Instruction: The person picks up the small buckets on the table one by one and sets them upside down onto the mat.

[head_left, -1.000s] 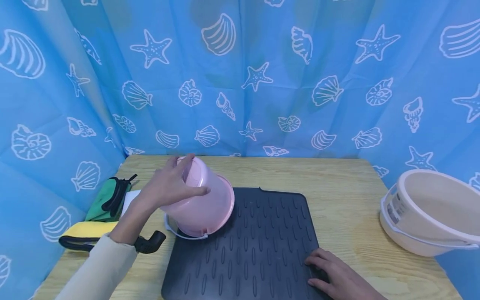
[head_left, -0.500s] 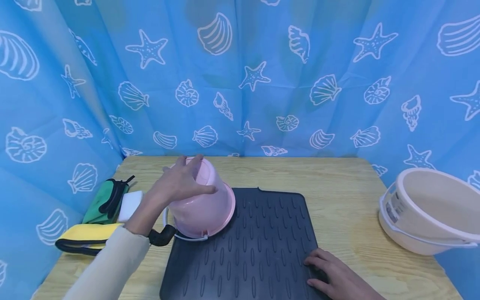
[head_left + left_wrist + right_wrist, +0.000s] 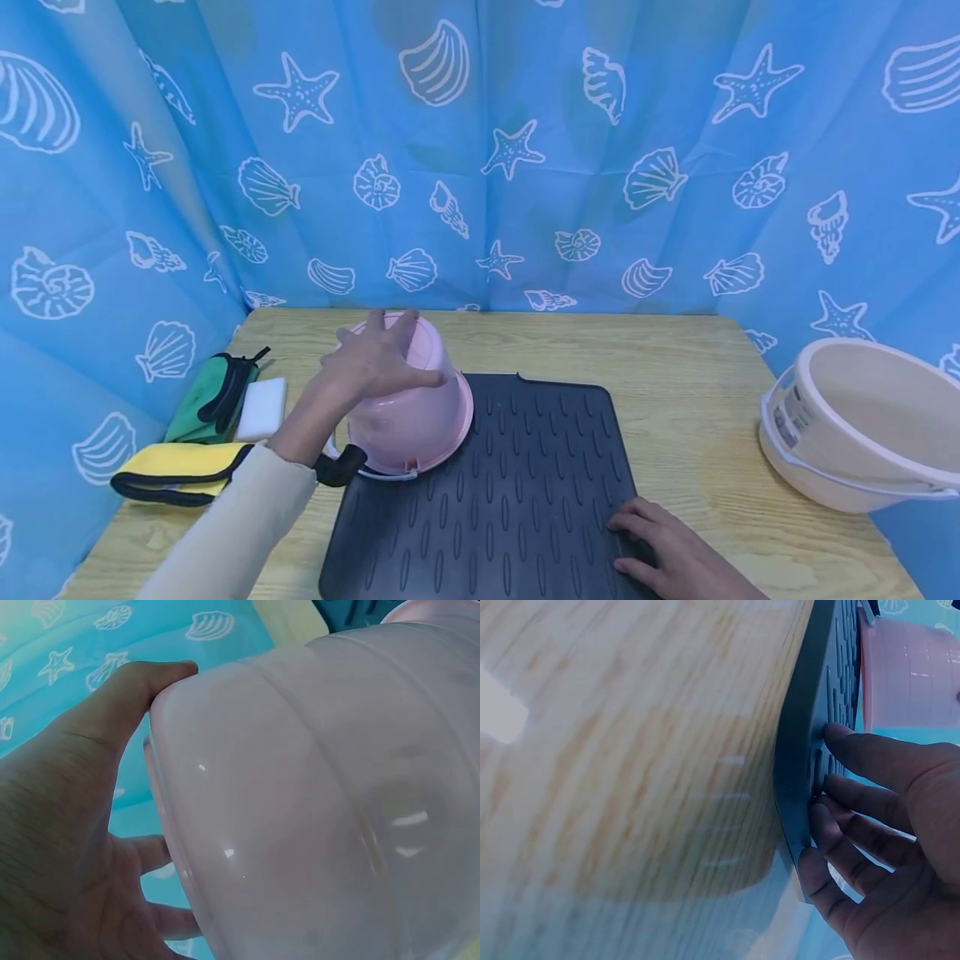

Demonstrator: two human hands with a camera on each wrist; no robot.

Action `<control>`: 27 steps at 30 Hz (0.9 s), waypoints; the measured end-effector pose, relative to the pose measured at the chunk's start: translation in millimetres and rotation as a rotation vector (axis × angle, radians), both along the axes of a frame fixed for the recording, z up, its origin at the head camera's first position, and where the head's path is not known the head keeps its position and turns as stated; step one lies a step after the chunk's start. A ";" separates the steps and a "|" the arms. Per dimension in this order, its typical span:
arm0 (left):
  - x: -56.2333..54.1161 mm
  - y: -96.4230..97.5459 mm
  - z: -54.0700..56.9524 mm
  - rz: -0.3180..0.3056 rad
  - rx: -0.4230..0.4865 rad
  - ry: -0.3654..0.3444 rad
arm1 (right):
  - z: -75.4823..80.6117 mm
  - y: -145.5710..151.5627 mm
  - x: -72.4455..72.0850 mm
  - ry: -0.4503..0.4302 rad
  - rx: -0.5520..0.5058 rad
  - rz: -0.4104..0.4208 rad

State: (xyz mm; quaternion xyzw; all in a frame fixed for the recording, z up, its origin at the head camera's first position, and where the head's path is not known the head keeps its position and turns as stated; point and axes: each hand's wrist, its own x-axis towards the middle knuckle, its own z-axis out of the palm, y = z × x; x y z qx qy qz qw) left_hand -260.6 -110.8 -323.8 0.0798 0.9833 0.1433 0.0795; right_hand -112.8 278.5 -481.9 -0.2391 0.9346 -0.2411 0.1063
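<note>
A pink bucket (image 3: 405, 417) stands upside down, a little tilted, on the far left part of a dark ribbed mat (image 3: 525, 500). Its pale handle hangs by the rim. My left hand (image 3: 371, 362) grips the bucket's base, thumb at the near right side and fingers spread across the bottom. In the left wrist view the thumb (image 3: 142, 682) hooks over the base's edge. At the mat's right edge my right hand (image 3: 667, 546) rests with loosely bent fingers; the right wrist view shows its fingertips (image 3: 840, 735) touching the mat.
A beige bucket (image 3: 832, 433) with a handle stands at the right table edge. To the left lie a green folded cloth (image 3: 198, 404), a white block (image 3: 261, 408) and a yellow black-edged cloth (image 3: 176, 462). A blue seashell curtain (image 3: 510, 208) hangs around the wooden table (image 3: 675, 375).
My left hand and the pink bucket's base have swung right, leaving the bucket less tilted. The white block is now uncovered by the left arm. My right hand has stayed put.
</note>
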 end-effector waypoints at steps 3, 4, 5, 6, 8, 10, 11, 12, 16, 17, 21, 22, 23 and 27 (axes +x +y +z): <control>0.5 6.6 -0.7 0.009 -0.032 -0.011 | 0.1 0.8 -0.3 0.003 0.009 0.000; 0.7 9.1 -0.6 0.011 -0.043 -0.015 | 0.1 0.9 -0.5 0.006 0.011 0.001; 0.7 11.2 -0.7 0.012 -0.054 -0.016 | 0.1 1.0 -0.6 0.008 0.012 0.003; 0.8 13.4 -0.7 0.015 -0.063 -0.017 | 0.1 1.1 -0.7 0.012 0.012 0.005; 0.7 17.0 -0.9 0.020 -0.077 -0.020 | -0.1 1.2 -0.8 0.017 0.008 0.010; 0.3 19.4 -1.5 0.023 -0.081 -0.021 | -0.4 1.3 -0.7 0.017 0.004 0.013; -0.1 20.1 -2.1 0.023 -0.083 -0.020 | -0.5 1.5 -0.5 0.015 0.001 0.012; -0.3 20.8 -2.7 0.024 -0.084 -0.020 | -0.6 1.7 -0.3 0.011 -0.001 0.011; -1.2 22.7 -4.3 0.012 -0.114 -0.008 | -0.4 3.0 0.8 0.003 -0.006 0.005; -1.2 22.7 -4.7 0.008 -0.125 -0.001 | -0.1 3.4 0.9 0.004 -0.005 0.005; 0.1 20.3 -7.7 -0.012 -0.158 0.038 | 1.8 4.2 0.7 0.000 0.002 0.007; 1.0 18.9 -8.5 -0.018 -0.158 0.051 | 2.3 4.1 0.7 -0.005 0.002 0.007; 2.3 17.6 -9.0 -0.024 -0.157 0.067 | 2.8 3.9 0.7 -0.010 0.002 0.006; 11.1 12.4 -10.6 -0.071 -0.160 0.186 | 3.6 3.6 1.6 -0.023 0.001 0.000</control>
